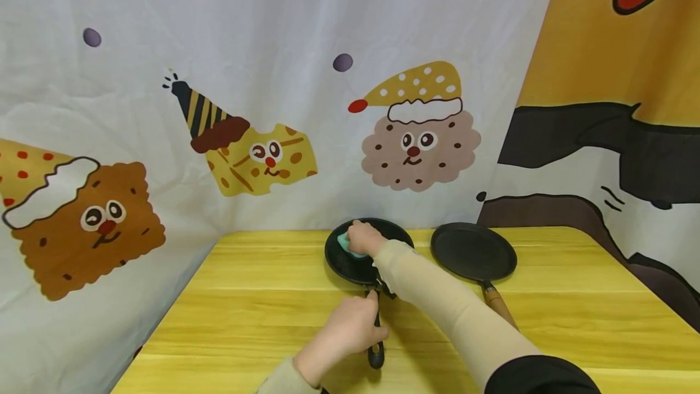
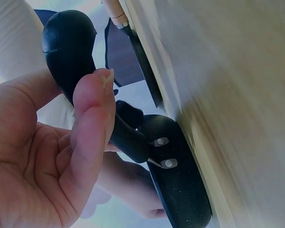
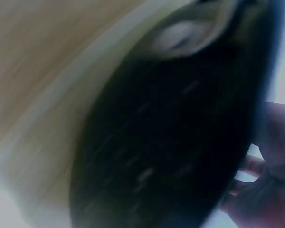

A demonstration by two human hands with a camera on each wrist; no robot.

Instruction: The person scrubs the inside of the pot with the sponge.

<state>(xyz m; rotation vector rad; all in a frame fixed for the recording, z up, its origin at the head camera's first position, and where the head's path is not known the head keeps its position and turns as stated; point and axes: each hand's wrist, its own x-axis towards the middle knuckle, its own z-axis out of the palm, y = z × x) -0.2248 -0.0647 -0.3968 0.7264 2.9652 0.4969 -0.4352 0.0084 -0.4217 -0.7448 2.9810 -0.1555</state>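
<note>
A black frying pan (image 1: 341,266) sits toward the back of the table, its black handle (image 1: 376,354) pointing to the front. My left hand (image 1: 352,324) grips this handle; in the left wrist view, the fingers (image 2: 92,114) curl around it in front of the two rivets of the pan wall. My right hand (image 1: 365,237) reaches over the handle into the pan and holds a teal sponge (image 1: 344,242) against its inner surface, mostly hidden beneath the fingers. In the blurred right wrist view, the pan's dark outer side (image 3: 147,133) hides much of the right hand (image 3: 270,175).
A flat black pan (image 1: 473,251) with a wooden handle (image 1: 499,304) lies to the right, partly behind the right sleeve (image 1: 454,309). Behind the wooden table (image 1: 235,315) hangs a white curtain (image 1: 262,35) printed with cartoon food.
</note>
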